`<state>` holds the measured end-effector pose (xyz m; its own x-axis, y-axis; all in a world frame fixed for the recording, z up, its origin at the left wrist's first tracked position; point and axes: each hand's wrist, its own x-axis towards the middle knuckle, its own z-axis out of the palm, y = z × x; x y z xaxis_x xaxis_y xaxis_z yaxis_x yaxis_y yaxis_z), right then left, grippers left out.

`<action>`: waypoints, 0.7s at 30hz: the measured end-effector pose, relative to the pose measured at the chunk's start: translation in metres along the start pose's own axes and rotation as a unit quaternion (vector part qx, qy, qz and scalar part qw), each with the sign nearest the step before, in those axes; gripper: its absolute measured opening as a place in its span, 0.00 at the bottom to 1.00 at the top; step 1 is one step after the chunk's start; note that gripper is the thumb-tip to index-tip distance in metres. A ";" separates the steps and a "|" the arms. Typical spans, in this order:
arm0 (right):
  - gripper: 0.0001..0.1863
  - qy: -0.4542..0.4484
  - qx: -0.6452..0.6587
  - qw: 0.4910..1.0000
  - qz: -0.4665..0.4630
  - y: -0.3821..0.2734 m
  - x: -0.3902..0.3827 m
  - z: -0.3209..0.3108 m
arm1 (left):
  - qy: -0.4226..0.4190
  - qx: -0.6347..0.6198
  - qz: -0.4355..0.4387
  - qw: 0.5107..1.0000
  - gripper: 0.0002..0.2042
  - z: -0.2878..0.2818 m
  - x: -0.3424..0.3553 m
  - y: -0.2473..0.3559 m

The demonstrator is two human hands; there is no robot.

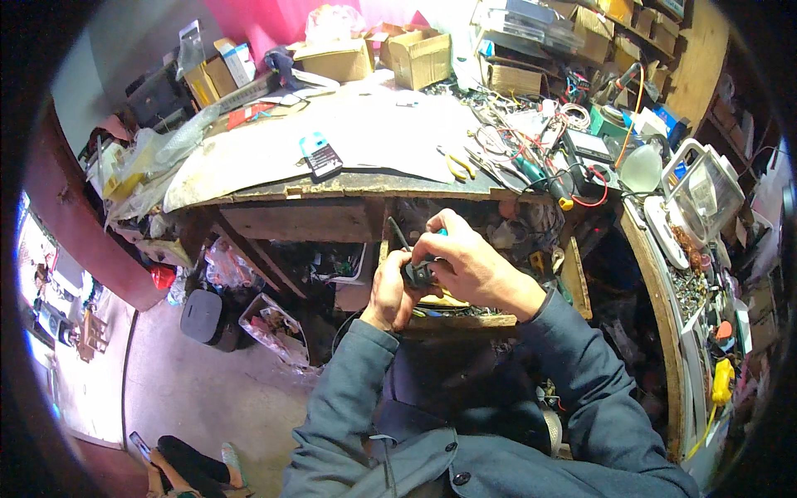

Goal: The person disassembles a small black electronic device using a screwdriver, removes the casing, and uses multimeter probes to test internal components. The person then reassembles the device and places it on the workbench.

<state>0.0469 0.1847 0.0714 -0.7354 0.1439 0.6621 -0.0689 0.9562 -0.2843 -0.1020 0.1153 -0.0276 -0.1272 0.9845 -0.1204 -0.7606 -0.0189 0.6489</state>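
My left hand is closed around a small black object over an open drawer below the worktop. A thin dark rod sticks up from or beside it; which, I cannot tell. My right hand has its fingers curled over the same object, with a teal piece partly showing under them. On the worktop beyond my hands lie a blue-and-black package, yellow pliers and several tools and wires.
Cardboard boxes stand at the back. Cluttered tools and cables fill the right. A black bin and a white box sit on the floor. Another person's legs and hand with a phone show at lower left.
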 end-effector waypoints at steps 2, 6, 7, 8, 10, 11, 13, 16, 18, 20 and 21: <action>0.09 -0.007 -0.001 0.998 0.068 -0.007 0.002 0.000 | 0.003 0.010 0.001 1.000 0.15 0.001 -0.001 0.001; 0.13 -0.103 -0.070 0.968 0.219 -0.003 0.000 0.000 | -0.011 0.023 -0.009 1.000 0.16 -0.002 -0.002 0.003; 0.12 -0.080 -0.033 0.980 0.180 -0.003 -0.001 -0.002 | -0.010 0.026 -0.006 1.000 0.16 0.000 -0.002 0.004; 0.12 -0.057 0.004 0.989 0.140 -0.003 -0.002 -0.003 | -0.009 0.029 -0.004 1.000 0.17 0.002 -0.001 0.003; 0.13 -0.032 0.023 0.988 0.150 -0.010 0.001 -0.003 | 0.017 0.011 -0.002 1.000 0.18 0.003 0.000 -0.001; 0.14 -0.018 0.034 0.987 0.155 -0.015 0.004 -0.002 | 0.028 0.013 0.001 1.000 0.18 0.010 -0.005 0.002; 0.14 -0.025 -0.001 0.983 0.181 -0.011 0.002 0.002 | 0.014 0.030 0.000 0.999 0.17 0.009 -0.007 0.005; 0.11 -0.027 0.001 0.992 0.125 0.002 -0.001 -0.002 | -0.012 0.031 -0.021 0.999 0.17 0.005 -0.004 0.004; 0.11 -0.034 0.008 0.993 0.112 -0.001 0.000 -0.006 | -0.010 0.025 -0.026 0.999 0.17 0.006 -0.004 0.007; 0.12 -0.073 -0.016 0.992 0.102 0.002 -0.003 -0.011 | 0.000 0.015 -0.028 0.999 0.17 0.009 -0.007 0.008; 0.14 -0.106 -0.031 0.987 0.114 0.004 -0.004 -0.012 | -0.018 -0.002 -0.036 0.999 0.17 0.010 -0.007 0.009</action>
<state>0.0582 0.1911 0.0757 -0.8518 0.3074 0.4243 0.1518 0.9199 -0.3616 -0.1019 0.1103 -0.0137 -0.0501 0.9890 -0.1394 -0.7692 0.0509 0.6370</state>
